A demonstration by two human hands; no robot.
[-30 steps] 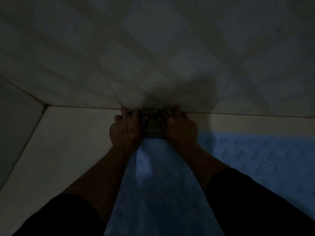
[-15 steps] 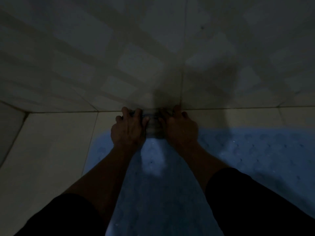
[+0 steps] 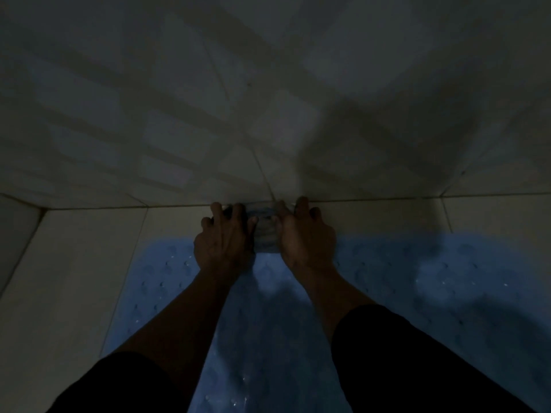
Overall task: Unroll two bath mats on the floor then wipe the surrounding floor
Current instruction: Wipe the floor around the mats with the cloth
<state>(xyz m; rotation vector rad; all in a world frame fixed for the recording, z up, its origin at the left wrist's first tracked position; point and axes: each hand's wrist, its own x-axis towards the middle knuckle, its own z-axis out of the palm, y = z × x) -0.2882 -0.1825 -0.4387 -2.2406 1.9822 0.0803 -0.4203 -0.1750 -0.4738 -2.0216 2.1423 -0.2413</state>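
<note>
Bath mat (image 3: 402,293), blue with raised bumps, lay flat on the pale tiled floor (image 3: 74,278), its far edge near the wall (image 3: 268,84). Head view only. Both hands pressed a small dark cloth (image 3: 265,234) onto the floor strip between mat and wall base; left hand (image 3: 223,242) and right hand (image 3: 304,236) had fingers spread and bent over the cloth's ends, grasping it. Judged step: wiping the surrounding floor, unrolling seemingly done for this mat. Next move likely calls for sliding the cloth along the wall line with both palms kept down. Very dim light; cloth material unclear, second mat not made out, mat's near end cut off by the dark sleeves (image 3: 417,368).
</note>
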